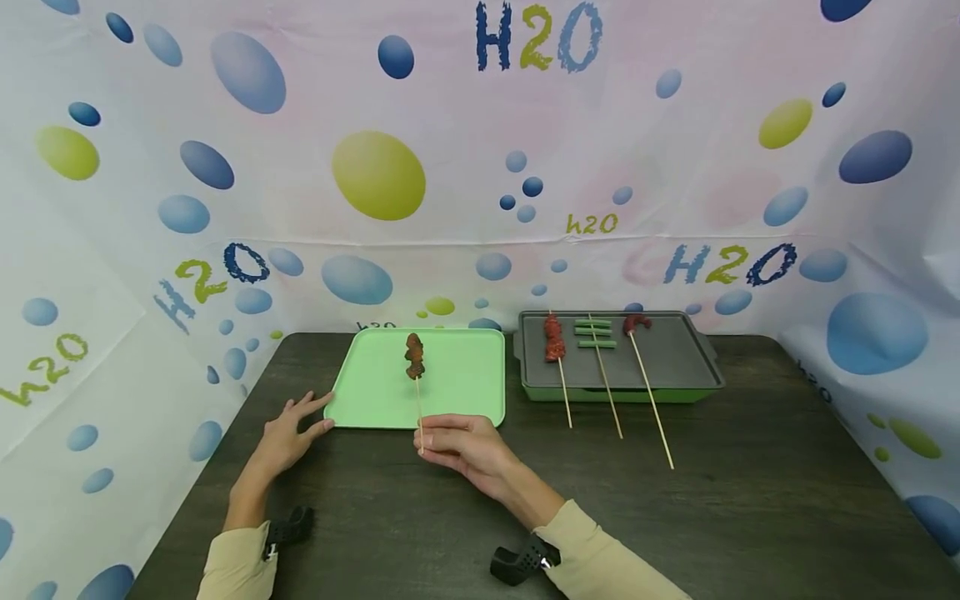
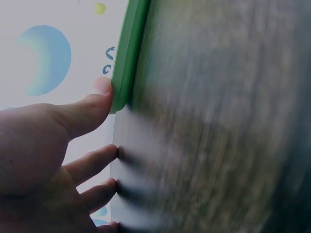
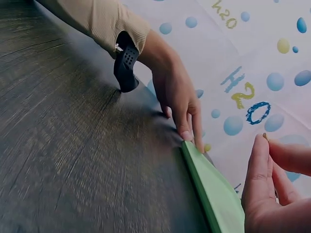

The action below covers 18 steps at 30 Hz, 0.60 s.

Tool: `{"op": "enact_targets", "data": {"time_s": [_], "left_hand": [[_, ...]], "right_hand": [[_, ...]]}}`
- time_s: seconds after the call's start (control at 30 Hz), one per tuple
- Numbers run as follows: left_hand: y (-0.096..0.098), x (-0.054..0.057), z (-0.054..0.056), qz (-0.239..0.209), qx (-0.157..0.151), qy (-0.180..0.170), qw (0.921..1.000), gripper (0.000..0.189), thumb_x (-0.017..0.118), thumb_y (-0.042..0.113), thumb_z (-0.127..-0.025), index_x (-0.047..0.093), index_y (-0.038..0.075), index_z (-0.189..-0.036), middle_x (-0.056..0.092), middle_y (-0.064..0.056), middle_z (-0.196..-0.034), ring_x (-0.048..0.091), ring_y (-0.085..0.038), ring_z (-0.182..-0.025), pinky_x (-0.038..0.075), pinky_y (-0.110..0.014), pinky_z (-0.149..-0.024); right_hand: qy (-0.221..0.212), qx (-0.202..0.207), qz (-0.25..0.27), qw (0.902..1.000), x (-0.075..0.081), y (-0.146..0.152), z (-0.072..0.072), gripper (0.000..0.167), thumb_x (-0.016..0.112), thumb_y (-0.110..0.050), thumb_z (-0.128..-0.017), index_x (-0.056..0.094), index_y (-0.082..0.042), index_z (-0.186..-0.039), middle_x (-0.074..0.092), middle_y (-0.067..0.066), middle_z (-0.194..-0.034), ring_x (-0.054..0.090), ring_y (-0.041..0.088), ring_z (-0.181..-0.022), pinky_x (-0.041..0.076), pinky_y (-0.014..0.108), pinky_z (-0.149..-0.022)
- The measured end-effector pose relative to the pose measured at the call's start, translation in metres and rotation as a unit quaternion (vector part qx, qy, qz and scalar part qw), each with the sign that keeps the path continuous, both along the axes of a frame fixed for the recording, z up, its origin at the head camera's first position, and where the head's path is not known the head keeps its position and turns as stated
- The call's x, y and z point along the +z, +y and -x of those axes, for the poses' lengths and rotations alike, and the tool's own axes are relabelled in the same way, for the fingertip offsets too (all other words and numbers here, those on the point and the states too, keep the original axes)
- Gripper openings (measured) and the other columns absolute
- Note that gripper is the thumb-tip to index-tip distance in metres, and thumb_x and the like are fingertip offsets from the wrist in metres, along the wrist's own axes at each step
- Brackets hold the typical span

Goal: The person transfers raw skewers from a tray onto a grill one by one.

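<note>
Between the thumb and fingers of my right hand (image 1: 476,457), the lower end of a bamboo meat skewer (image 1: 415,357) is pinched; its browned chunks overlap the light green tray (image 1: 465,375) in the head view. In the right wrist view, only the stick's tip shows above the pinching fingers. My left hand (image 1: 283,437) touches the tray's near left corner, its fingers spread and fairly straight. The left wrist view has the thumb (image 2: 99,92) against the tray's green rim (image 2: 127,53), while other fingertips rest on the dark tabletop.
Right of the tray stands a grey-topped green grill pan (image 1: 682,358). Across it lie a red meat skewer (image 1: 554,337), a green vegetable skewer (image 1: 595,331) and a skewer with a dark red curled piece (image 1: 636,322). Their sticks overhang its front edge. A patterned curtain (image 1: 450,108) hangs behind.
</note>
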<state>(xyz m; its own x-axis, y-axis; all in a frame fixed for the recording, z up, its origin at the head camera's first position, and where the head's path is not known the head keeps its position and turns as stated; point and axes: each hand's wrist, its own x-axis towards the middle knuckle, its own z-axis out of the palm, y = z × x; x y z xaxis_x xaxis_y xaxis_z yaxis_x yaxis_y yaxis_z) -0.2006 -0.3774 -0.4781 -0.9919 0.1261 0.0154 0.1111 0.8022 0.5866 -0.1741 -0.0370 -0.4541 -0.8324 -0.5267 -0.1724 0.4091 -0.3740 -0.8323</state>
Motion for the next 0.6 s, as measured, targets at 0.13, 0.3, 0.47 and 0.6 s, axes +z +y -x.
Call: {"op": "enact_targets", "data": {"time_s": [0.13, 0.3, 0.47, 0.6], "left_hand": [[0.0, 0.0, 0.002, 0.001, 0.003, -0.007, 1.0, 0.061, 0.066, 0.029, -0.102, 0.046, 0.001, -0.152, 0.026, -0.04, -0.157, 0.009, -0.068, -0.143, 0.005, -0.087, -0.101], [0.001, 0.0, 0.002, 0.002, 0.005, -0.008, 1.0, 0.061, 0.066, 0.028, -0.101, 0.046, 0.0, -0.152, 0.026, -0.04, -0.156, 0.009, -0.069, -0.143, 0.004, -0.087, -0.101], [0.001, 0.001, 0.002, -0.001, 0.005, -0.006, 1.0, 0.061, 0.066, 0.028, -0.101, 0.046, 0.0, -0.152, 0.025, -0.04, -0.156, 0.008, -0.068, -0.143, 0.004, -0.087, -0.101], [0.001, 0.0, 0.0, -0.004, 0.004, -0.007, 1.0, 0.06, 0.066, 0.025, -0.101, 0.046, -0.001, -0.152, 0.026, -0.04, -0.157, 0.008, -0.068, -0.143, 0.003, -0.087, -0.102]], "right_hand": [[0.003, 0.0, 0.004, 1.0, 0.002, 0.014, -0.002, 0.045, 0.062, 0.007, -0.097, 0.053, 0.013, -0.141, 0.064, 0.027, -0.131, 0.072, 0.02, -0.106, 0.054, 0.035, -0.099], [-0.005, -0.01, 0.005, 0.9999, 0.008, 0.03, -0.005, 0.047, 0.063, 0.007, -0.097, 0.052, 0.012, -0.142, 0.064, 0.027, -0.131, 0.072, 0.019, -0.105, 0.055, 0.034, -0.097], [-0.011, -0.023, -0.001, 0.9997, 0.014, 0.048, -0.008, 0.048, 0.064, 0.008, -0.096, 0.052, 0.012, -0.142, 0.065, 0.027, -0.13, 0.072, 0.019, -0.105, 0.056, 0.033, -0.095], [-0.007, -0.029, -0.004, 0.9995, 0.017, 0.062, -0.01, 0.05, 0.064, 0.007, -0.096, 0.05, 0.012, -0.143, 0.065, 0.025, -0.13, 0.072, 0.019, -0.106, 0.056, 0.033, -0.095]]}}
